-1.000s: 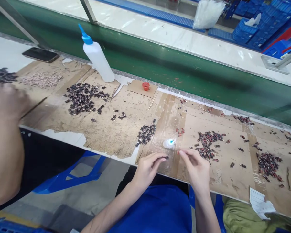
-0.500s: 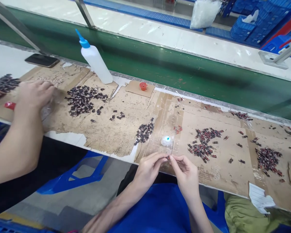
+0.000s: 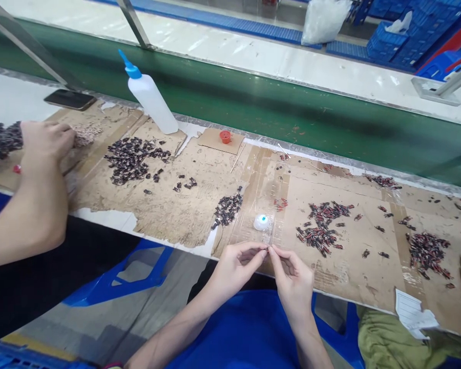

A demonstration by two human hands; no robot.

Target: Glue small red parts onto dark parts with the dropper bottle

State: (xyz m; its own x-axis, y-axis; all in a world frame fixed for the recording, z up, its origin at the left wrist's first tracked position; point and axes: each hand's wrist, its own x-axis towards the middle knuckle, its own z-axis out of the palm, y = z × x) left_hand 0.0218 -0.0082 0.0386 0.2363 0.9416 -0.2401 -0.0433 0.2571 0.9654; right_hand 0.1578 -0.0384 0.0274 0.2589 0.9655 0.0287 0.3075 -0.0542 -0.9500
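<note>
My left hand [image 3: 236, 266] and my right hand [image 3: 292, 277] meet at the near edge of the cardboard-covered bench [image 3: 176, 210]. Their fingertips pinch together on a tiny dark part [image 3: 268, 249] held between them. Just beyond the fingertips lies a small white dish with a blue dot [image 3: 262, 222]. A heap of small red-and-black parts [image 3: 322, 228] lies to the right of the dish, and a pile of dark parts [image 3: 228, 207] lies to its left.
A co-worker's arm and hand [image 3: 42, 154] rest at the left by another dark pile [image 3: 132, 156]. A white squeeze bottle with a blue nozzle [image 3: 150, 97], a red cap [image 3: 225, 136] and a phone [image 3: 69, 99] stand further back. A green conveyor belt [image 3: 292, 113] runs behind.
My right hand came in from the red-and-black heap to meet my left hand, and both now pinch the small part. The co-worker's hand moved onto the bench at the left.
</note>
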